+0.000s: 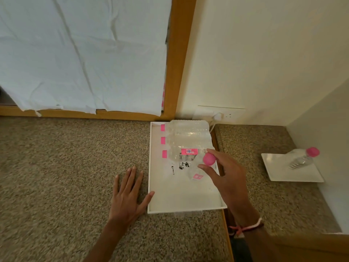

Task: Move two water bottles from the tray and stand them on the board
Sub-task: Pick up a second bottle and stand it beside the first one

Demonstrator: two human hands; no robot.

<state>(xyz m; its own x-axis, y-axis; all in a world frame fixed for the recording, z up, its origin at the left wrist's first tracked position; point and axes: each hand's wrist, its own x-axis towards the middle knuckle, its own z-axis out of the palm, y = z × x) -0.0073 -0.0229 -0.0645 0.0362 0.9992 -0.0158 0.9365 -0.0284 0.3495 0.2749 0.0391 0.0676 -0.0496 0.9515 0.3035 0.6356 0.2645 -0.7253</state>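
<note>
A white tray (pixel 181 199) lies on the speckled counter. Three clear water bottles (pixel 186 140) with pink caps lie side by side at its far end. My right hand (pixel 224 178) grips a fourth clear bottle (pixel 196 171) by its neck, just under the pink cap, and holds it tilted over the tray's middle. My left hand (pixel 128 193) rests flat on the counter, fingers spread, thumb touching the tray's left edge. A white board (pixel 289 173) lies to the right, and one pink-capped bottle (pixel 304 157) stands on it.
A wall with a socket and plugged cable (pixel 220 116) rises behind the tray. A wooden strip (pixel 223 210) divides the counter between tray and board. A side wall runs close along the board's right. A white sheet hangs at upper left.
</note>
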